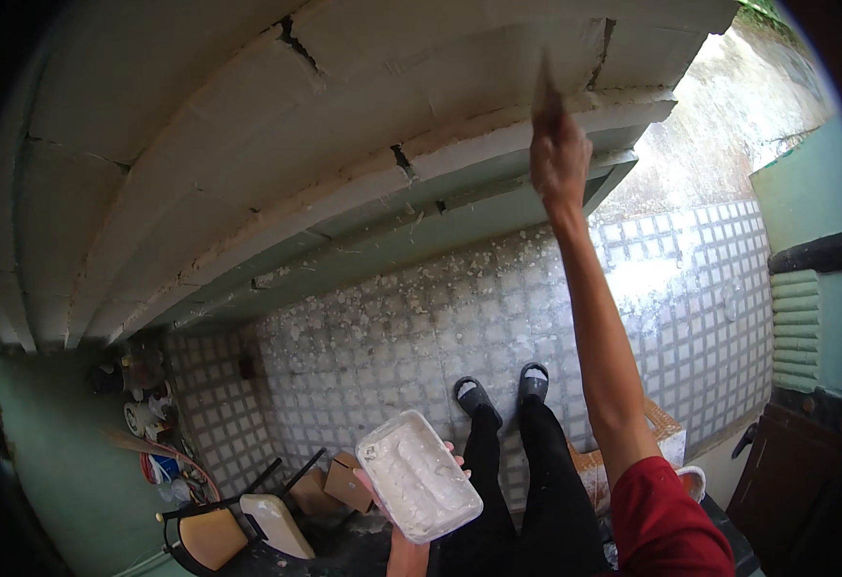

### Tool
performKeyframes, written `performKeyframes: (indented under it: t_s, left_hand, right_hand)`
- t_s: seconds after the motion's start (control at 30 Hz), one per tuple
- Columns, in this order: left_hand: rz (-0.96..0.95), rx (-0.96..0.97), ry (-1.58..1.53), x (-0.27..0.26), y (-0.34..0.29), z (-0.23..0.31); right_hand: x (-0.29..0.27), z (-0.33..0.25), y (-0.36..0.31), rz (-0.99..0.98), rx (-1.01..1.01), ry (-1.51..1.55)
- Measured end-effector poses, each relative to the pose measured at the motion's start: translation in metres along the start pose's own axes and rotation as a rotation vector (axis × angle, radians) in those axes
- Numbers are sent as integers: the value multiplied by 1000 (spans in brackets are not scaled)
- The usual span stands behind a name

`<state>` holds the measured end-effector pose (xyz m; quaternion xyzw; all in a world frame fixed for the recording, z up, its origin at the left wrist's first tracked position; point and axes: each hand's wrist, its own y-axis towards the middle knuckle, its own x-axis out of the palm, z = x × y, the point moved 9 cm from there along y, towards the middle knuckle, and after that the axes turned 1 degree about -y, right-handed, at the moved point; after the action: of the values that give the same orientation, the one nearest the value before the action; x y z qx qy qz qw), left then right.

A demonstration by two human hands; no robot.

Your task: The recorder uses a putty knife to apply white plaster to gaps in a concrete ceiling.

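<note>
My right arm is stretched up and forward, and my right hand [561, 159] is closed around a tool with a narrow tapering blade, likely a putty knife [547, 85]. The blade lies in front of the pale stepped panels [373, 106]; whether it touches them I cannot tell. Dark gaps run across the panel joints, one of them right of the blade. Low down, my left hand [375, 492] supports a white rectangular tub [472, 510] from below, its fingers showing at the sides. White paste [419, 476] with smoothed marks lies in the tub.
I stand in dark slippers on a tiled floor [363, 356] spattered with white. Chairs [211, 540] and cardboard boxes [349, 483] stand at the lower left, with assorted items along the green wall [46, 442]. A patterned carton [669, 438] and a brown cabinet [777, 481] are to the right.
</note>
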<state>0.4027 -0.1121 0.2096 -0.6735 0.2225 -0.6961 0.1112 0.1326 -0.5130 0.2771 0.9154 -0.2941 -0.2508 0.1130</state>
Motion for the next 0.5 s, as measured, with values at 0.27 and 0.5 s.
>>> performKeyframes:
  t_s: [0.27, 0.5]
  left_hand:
    - [44, 35, -24, -9, -10, 11]
    - [36, 62, -12, -10, -7, 16]
  right_hand:
    - [46, -59, -3, 65, -272, 93]
    - [88, -117, -58, -202, -451, 156]
